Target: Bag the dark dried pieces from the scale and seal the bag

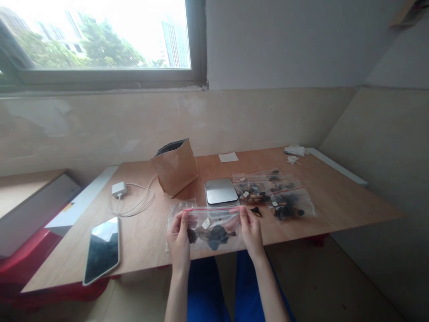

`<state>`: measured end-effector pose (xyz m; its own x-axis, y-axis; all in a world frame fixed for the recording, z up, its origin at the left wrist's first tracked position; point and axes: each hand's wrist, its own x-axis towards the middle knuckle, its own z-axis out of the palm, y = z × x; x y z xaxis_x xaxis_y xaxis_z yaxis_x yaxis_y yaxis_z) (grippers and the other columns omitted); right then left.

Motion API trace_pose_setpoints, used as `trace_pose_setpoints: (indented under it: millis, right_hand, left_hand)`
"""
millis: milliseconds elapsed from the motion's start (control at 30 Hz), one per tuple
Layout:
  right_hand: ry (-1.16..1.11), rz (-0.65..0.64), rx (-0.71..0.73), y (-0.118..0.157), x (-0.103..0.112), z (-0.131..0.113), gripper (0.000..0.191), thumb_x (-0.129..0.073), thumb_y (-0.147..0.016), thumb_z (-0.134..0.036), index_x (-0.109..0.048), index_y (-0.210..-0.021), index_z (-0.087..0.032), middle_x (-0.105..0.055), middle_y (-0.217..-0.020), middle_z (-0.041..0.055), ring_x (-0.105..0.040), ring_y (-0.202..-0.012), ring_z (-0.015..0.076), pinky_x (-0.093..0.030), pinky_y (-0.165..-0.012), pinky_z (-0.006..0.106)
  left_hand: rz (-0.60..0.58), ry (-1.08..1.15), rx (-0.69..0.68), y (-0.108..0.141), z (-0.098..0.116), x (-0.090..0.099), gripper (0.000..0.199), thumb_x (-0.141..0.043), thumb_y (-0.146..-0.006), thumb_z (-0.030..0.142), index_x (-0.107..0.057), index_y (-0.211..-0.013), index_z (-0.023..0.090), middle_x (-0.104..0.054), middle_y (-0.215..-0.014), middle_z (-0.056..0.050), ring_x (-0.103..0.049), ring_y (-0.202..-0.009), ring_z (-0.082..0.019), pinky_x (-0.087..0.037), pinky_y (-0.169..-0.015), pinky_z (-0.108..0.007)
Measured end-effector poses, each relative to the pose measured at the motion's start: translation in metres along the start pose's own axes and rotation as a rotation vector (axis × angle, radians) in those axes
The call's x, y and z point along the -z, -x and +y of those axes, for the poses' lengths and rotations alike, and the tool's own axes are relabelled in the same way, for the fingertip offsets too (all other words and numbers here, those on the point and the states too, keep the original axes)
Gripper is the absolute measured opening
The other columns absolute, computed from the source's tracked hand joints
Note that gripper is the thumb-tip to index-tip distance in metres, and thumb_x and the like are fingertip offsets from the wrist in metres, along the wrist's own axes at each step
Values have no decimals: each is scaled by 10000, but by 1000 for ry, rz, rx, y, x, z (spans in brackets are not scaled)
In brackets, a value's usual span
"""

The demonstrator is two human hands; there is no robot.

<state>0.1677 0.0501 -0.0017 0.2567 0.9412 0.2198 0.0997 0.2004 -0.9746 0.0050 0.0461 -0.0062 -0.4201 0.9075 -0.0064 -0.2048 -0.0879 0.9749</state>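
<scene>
While both hands hold it up by its top corners, a clear zip bag (214, 218) with a red seal line hangs stretched wide near the front edge of the worktop (351, 197). The left hand (179, 235) pinches one corner between thumb and fingers, and the right hand (250, 230) pinches the other in the same way, its thumb laid at the end of the red line. Whether the bag's lower edge touches the wood cannot be told. Inside it lie dark, curled pieces (217, 236), and a small white label (205, 223) shows above them.

Just beyond the bag sits a flat square device (221, 191) with a silver top and dark rim. A single loose dark piece (256, 211) lies near the right hand. Farther right, several filled zip bags (290, 205) overlap one another, with similar pieces inside. Another clear bag (177, 206) lies partly behind the left hand; its contents are hard to make out.

A brown paper bag (176, 167) stands open at the top, left of the square device. Farther left are a white power adapter (119, 189) with its cable (147, 201) and, nearer the front edge, a dark-screened tablet (103, 248).
</scene>
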Motion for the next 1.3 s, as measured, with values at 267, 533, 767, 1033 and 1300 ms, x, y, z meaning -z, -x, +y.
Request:
trace_pose_setpoints:
  millis: [267,533,767,1033,1300]
  right_hand:
    - [-34,6,-17,-1,3,7,407,-431,-840,-542,-612,-721,-198,-616,-548,12,-588,-481,163,-449,-485,249]
    - [-174,-31,-120,-1,9,8,365,-592,-741,-528,-633,-813,-173,-662,-623,35,-583,-446,152,-444,-402,234]
    - [-113,-3,-73,-2,9,8,384,-515,-795,-532,-632,-837,-169,-663,-677,43,-562,-469,135,-433,-428,226]
    - [-34,113,12,1,3,11,366,-496,-813,-509,-601,-786,-159,-638,-658,36,-549,-497,120,-450,-479,220]
    - [-11,109,34,2,5,19,339,-484,-834,-476,-609,-803,-163,-617,-645,27,-567,-549,129,-461,-522,224]
  left_hand:
    - [-14,-30,8,3,2,0,384,-586,-723,519,-612,-819,148,-450,-512,58,-351,-381,-35,-270,-343,-144]
    - [31,-8,-13,2,-3,5,341,-619,-710,480,-601,-782,147,-430,-491,70,-353,-378,-41,-281,-354,-157]
    - [-61,-68,-27,-3,-3,13,341,-622,-716,453,-649,-848,140,-647,-682,-19,-598,-610,-134,-473,-563,-218]
    - [-83,-137,-34,-1,-2,11,354,-590,-733,473,-623,-851,140,-682,-764,-62,-660,-746,-212,-510,-619,-275]
    - [25,-163,-69,6,-1,3,310,-579,-747,463,-579,-795,156,-666,-740,-44,-652,-749,-190,-495,-656,-261]
